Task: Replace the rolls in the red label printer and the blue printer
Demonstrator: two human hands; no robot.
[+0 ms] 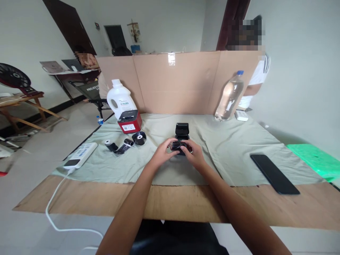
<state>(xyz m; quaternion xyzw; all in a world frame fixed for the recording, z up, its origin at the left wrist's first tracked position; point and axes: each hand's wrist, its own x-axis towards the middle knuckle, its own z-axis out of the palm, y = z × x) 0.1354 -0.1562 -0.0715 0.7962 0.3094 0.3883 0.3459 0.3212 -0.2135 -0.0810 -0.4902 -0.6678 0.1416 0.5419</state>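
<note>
My left hand [164, 150] and my right hand [193, 152] meet at the middle of the cloth-covered table. Between their fingertips they grip a small black shiny piece [178, 145], whose exact kind I cannot make out. Just behind it stands a small black device [182, 136] with its lid [182, 128] raised. The fingers partly cover the device's front. To the left lie a black ribbon roll [139, 138], a small roll with loose dark film [124, 146] and a dark roll with a white core [111, 145].
A red and black box-shaped device [130, 122] stands before a white jug [120, 97]. A power strip [81, 156] lies left, a black phone [275, 173] right. A clear bottle [230, 97] leans against the cardboard screen [175, 85]. Two people are beyond; a green stool [315, 159] stands right.
</note>
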